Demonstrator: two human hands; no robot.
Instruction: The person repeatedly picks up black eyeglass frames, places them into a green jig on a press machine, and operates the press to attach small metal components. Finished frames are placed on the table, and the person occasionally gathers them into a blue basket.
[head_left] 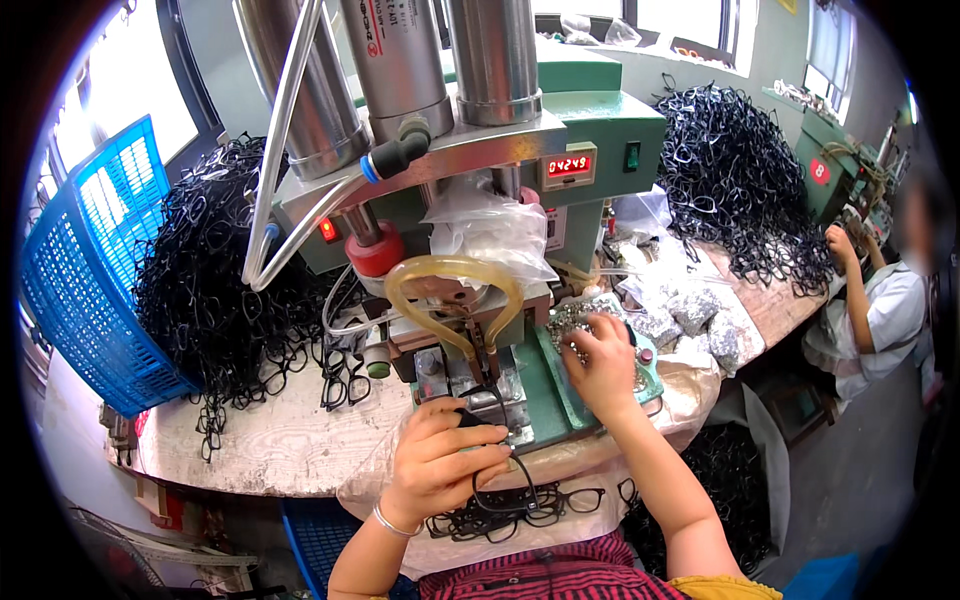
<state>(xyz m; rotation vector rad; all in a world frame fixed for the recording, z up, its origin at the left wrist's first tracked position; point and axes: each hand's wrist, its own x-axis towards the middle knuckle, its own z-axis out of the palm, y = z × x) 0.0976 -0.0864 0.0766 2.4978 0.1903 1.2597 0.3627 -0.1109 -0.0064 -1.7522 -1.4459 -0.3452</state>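
My left hand (440,455) grips a black eyeglass frame (533,490) at the metal fixture (515,412) of a bench press. One rim hangs below my fingers, and the part between them is mostly hidden. My right hand (603,368) is over a green tray (566,385) holding a pile of small metal pieces (566,322). Its fingers are curled together at the pile; whatever is between the fingertips is too small to name. Just above the fixture hangs a looped yellowish tube (455,266), part of the press.
Heaps of black eyeglass frames (740,170) flank the green press (590,130). At the left leans a blue basket (95,270). More loose frames (585,500) lie near my lap. Bags of small metal pieces (690,310) stand right of the tray. A co-worker (885,310) is at the far right.
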